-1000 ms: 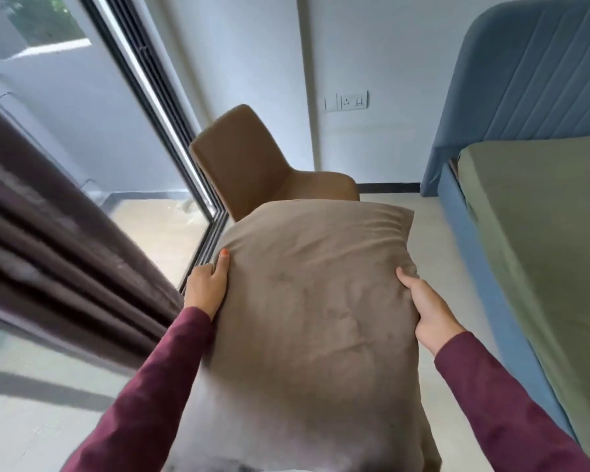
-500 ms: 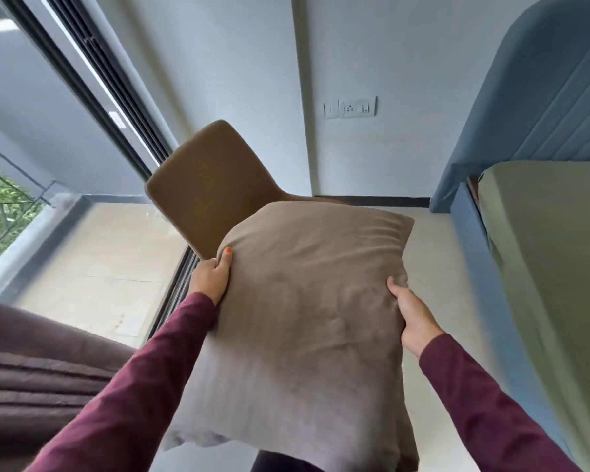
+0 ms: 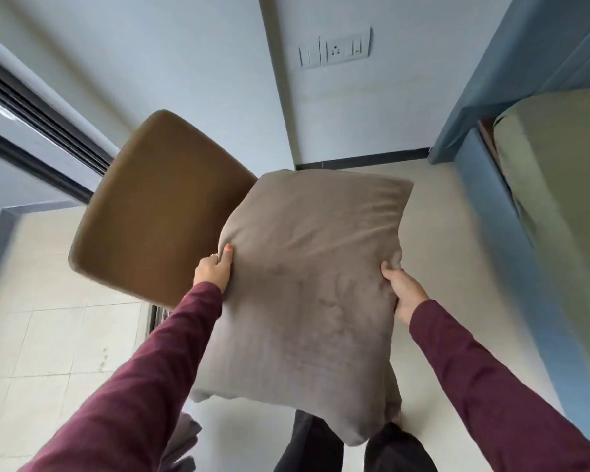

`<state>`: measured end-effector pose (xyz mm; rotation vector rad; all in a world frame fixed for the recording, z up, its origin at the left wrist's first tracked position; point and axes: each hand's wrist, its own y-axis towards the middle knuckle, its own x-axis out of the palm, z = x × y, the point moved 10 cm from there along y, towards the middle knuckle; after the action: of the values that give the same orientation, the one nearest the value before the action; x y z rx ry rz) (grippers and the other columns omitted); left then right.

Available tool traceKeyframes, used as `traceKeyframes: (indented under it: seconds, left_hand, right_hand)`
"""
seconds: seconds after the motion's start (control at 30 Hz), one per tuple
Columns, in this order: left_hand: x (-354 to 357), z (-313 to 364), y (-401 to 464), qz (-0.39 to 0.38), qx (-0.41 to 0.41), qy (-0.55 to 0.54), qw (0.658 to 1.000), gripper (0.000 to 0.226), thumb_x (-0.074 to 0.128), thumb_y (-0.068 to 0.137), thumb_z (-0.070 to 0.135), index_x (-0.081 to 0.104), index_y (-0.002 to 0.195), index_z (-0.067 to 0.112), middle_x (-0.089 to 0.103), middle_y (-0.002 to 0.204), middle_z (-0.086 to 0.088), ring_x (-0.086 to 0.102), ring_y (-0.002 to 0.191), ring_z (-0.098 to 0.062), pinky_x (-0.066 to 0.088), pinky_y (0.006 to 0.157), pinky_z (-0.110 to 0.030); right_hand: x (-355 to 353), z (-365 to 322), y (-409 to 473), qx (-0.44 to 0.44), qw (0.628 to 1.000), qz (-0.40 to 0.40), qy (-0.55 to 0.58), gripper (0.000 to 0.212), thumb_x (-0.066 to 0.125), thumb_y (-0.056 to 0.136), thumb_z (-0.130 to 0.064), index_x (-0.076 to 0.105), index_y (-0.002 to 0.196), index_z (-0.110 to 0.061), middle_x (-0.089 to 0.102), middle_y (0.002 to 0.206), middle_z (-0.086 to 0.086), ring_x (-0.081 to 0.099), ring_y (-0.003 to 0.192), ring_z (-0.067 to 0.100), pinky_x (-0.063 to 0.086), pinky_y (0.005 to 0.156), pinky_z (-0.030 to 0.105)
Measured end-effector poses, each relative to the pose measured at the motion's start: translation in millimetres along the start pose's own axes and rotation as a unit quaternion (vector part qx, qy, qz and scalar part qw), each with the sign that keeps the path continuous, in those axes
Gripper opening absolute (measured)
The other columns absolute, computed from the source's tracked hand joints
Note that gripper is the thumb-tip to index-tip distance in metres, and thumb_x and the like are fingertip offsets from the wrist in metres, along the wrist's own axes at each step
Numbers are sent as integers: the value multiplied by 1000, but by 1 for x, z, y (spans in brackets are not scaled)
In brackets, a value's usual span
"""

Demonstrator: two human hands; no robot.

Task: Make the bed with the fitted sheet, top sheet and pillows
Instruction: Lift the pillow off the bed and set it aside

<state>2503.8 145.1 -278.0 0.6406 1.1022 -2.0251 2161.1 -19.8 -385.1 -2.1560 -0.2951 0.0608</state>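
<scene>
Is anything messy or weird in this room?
Nothing looks broken or spilled. The only loose bit is a bundle of grey-purple cloth down by the floor at the bottom edge, not on the bed. The pillow is in the air, gripped at its sides by the left hand and right hand.

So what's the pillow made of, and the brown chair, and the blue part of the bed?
The pillow looks like soft matte woven cloth, maybe cotton: it creases and dents where the left hand and right hand squeeze it. The chair back seems padded, with a smooth brown cover, perhaps faux leather or suede; motion blur hides the texture. The headboard looks like blue fabric upholstery with stitched channels.
</scene>
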Motion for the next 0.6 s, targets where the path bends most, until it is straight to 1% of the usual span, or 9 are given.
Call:
traceKeyframes:
  seconds: [0.03,0.07,0.1,0.13,0.17,0.27,0.37,0.47,0.6]
  left_hand:
    - [3,3,16,5,6,8,1000,46,41,100,36,59,87,-4,58,117,-28,53,112,-39,38,91,-35]
    - [8,7,30,3,12,15,1000,41,42,101,32,60,106,-5,56,125,-24,51,118,-37,36,95,-33]
    - [15,9,40,-7,23,17,1000,40,44,100,28,53,128,0,52,135,-19,48,125,-33,33,100,-30]
    - [25,12,47,-30,40,17,999,45,46,99,24,42,141,7,47,142,-14,45,130,-29,30,104,-27]
    - [38,14,55,-64,61,25,996,52,49,98,22,34,147,12,43,146,-11,43,132,-26,28,105,-25]
    - [83,6,64,-176,96,158,967,60,52,96,27,25,150,21,38,149,-10,41,133,-25,30,107,-26]
    - [117,-14,56,-263,109,283,916,62,47,98,30,16,152,22,20,158,-6,28,141,-23,26,112,-29]
    - [130,-22,52,-290,106,318,896,65,48,98,28,13,152,23,6,160,-3,15,146,-20,17,117,-30]
    - [132,-8,51,-275,120,331,895,65,47,97,31,15,152,22,4,160,3,14,146,-17,17,118,-35]
  right_hand:
    - [7,-2,11,-3,1000,14,-5,31,54,96,-28,56,125,-18,61,129,9,61,108,24,50,93,40]
    - [14,-3,20,-5,999,25,-20,32,52,97,-24,54,128,-19,58,132,8,59,109,23,50,90,36]
    - [21,-1,27,-2,998,32,-46,36,51,98,-22,51,133,-20,54,136,5,55,114,23,47,92,37]
    - [30,2,29,1,996,28,-81,41,50,98,-21,46,139,-21,50,140,3,50,122,24,42,99,39]
    - [41,4,33,3,992,17,-128,45,49,99,-22,41,143,-22,46,142,4,45,128,25,35,104,40]
    - [82,17,38,0,957,-51,-286,51,51,98,-26,35,147,-22,40,147,13,38,135,23,30,106,29]
    - [111,32,30,10,928,-106,-358,53,53,97,-29,36,147,-24,33,152,7,32,140,19,25,107,22]
    - [118,36,23,17,910,-123,-396,53,52,97,-30,36,147,-25,29,155,6,30,141,18,23,108,20]
    - [105,25,17,20,892,-115,-437,51,51,97,-32,38,146,-24,35,152,4,33,140,17,25,108,20]
